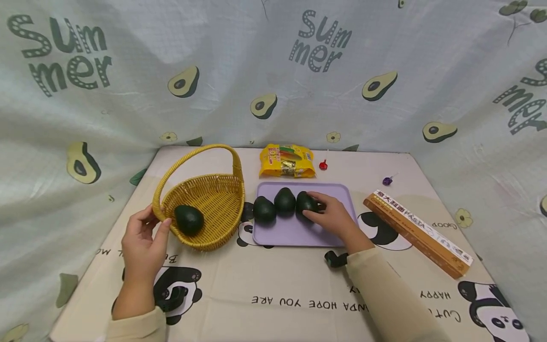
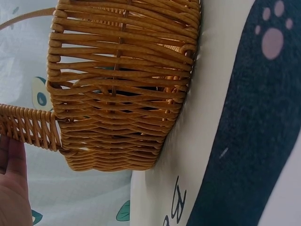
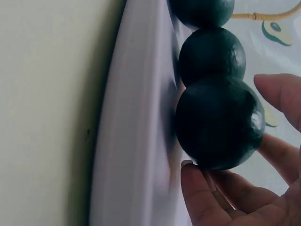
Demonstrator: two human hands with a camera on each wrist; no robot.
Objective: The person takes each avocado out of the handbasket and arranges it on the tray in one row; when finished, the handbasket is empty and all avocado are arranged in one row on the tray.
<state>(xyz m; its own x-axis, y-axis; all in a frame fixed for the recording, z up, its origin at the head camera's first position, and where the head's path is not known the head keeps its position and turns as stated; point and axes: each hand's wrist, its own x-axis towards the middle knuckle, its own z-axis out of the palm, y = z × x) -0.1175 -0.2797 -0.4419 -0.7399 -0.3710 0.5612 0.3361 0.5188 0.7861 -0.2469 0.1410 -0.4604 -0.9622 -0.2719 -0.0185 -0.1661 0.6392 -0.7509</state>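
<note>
A yellow wicker basket stands at the left of the table with one dark green avocado inside. My left hand holds the base of its arched handle between thumb and fingers; the left wrist view shows the basket's woven side close up. On a lilac tray three more avocados sit in a row: a left one, a middle one and a right one. My right hand grips the right avocado, thumb and fingers around it, close to the tray surface.
Behind the tray lie a yellow snack bag and a red lollipop. A purple lollipop is farther right. A long pasta box lies slantwise on the right side. Printed curtains hang around the table.
</note>
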